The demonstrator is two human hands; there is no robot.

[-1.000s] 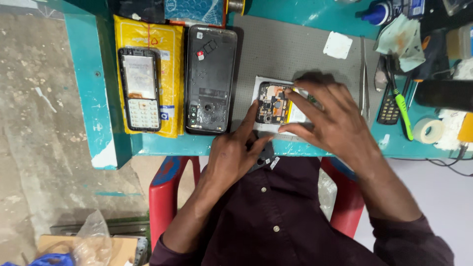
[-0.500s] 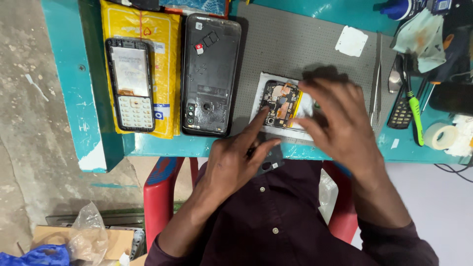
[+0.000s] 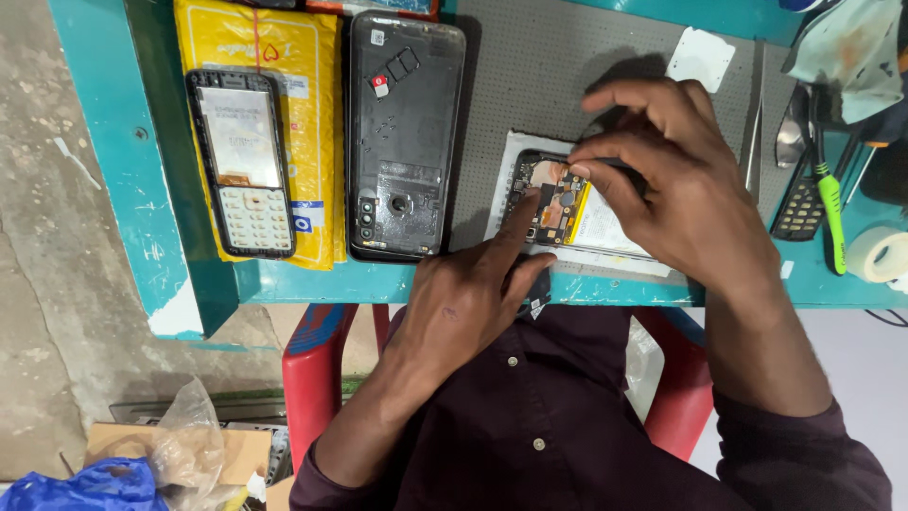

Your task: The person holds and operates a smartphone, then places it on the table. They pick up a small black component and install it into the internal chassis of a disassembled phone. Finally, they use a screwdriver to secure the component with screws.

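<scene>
An opened smartphone with its back cover off, circuit board and pale battery exposed, lies flat on a grey perforated work mat at the near edge of a teal-painted table, directly in front of the person. The left hand comes up from below with its index finger stretched out; that fingertip rests on the lower left part of the circuit board, while the other fingers curl loosely under the palm over the table edge and hold nothing visible. The right hand arches over the phone's right half, covering much of the battery. Its thumb and forefinger are brought close together at the top edge of the board; whether they pinch a small part there is too small to tell. The remaining fingers are spread above the phone.

Left of the phone, on the mat's edge, lies a black plastic phone back cover, inner side up. Further left, a black keypad phone with a small screen rests on a yellow padded envelope. Right of the hands lie slim metal tweezers, a green-handled screwdriver and a roll of pale tape.
</scene>
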